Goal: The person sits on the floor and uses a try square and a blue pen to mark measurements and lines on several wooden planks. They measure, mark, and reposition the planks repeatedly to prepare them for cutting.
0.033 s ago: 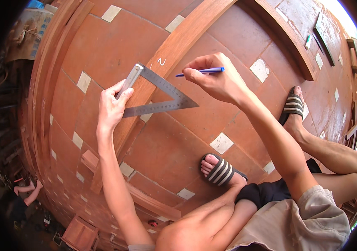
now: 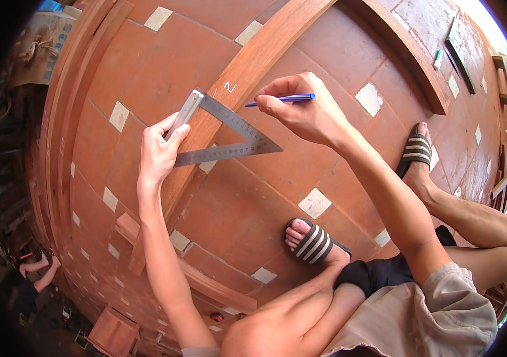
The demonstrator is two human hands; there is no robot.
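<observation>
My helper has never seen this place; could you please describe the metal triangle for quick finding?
Against the tiled floor, find the brown beam crossing the middle diagonally. The metal triangle lies across it, gripped at its thick edge by the left hand. Unlike the blue pen nearby, it is grey and three-sided, with an open centre.

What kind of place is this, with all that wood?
Probably a woodworking place, maybe a workshop. There's a long wooden beam, a metal measuring triangle held against it, and more long boards over on the left.
</observation>
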